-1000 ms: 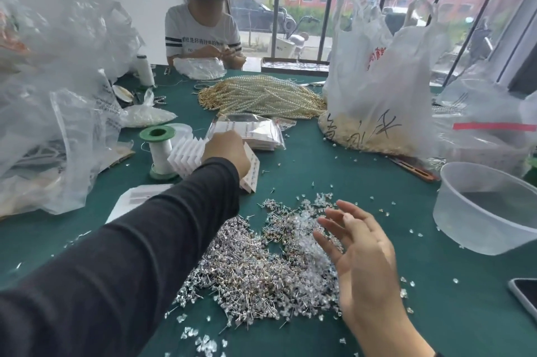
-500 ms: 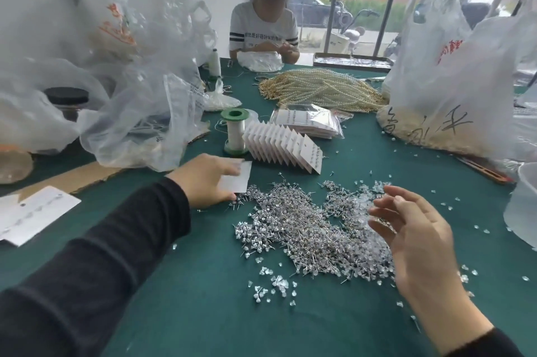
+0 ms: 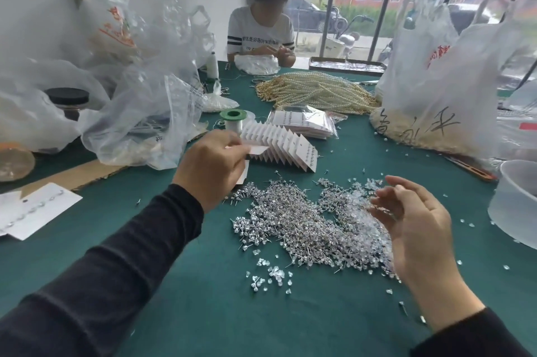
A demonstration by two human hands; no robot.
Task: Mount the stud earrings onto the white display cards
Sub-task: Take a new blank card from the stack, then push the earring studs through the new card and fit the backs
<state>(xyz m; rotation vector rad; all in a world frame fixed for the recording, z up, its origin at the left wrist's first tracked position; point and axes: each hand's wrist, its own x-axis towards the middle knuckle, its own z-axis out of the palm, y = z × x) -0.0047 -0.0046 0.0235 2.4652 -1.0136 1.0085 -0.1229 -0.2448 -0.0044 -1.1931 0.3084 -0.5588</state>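
now, far left, clear plastic bags point(image 3: 151, 112) hold contents too blurred to name. left hand point(image 3: 210, 166) pinches a white display card point(image 3: 258, 149) above the stud earrings point(image 3: 305, 226) heap. right hand point(image 3: 418, 226) hovers, fingers apart. far right, a translucent tub point(image 3: 514, 205).

I see a table point(image 3: 180, 284) covered in dark green cloth. At its middle lies a heap of silver stud earrings point(image 3: 302, 223) mixed with clear backs. Beyond it a fanned row of white display cards point(image 3: 279, 141) stands on edge, beside a green-topped spool point(image 3: 234, 120). Pearl strands point(image 3: 316, 92) lie farther back. A translucent tub point(image 3: 514, 205) sits at the right edge, plastic bags point(image 3: 145, 112) to the left.
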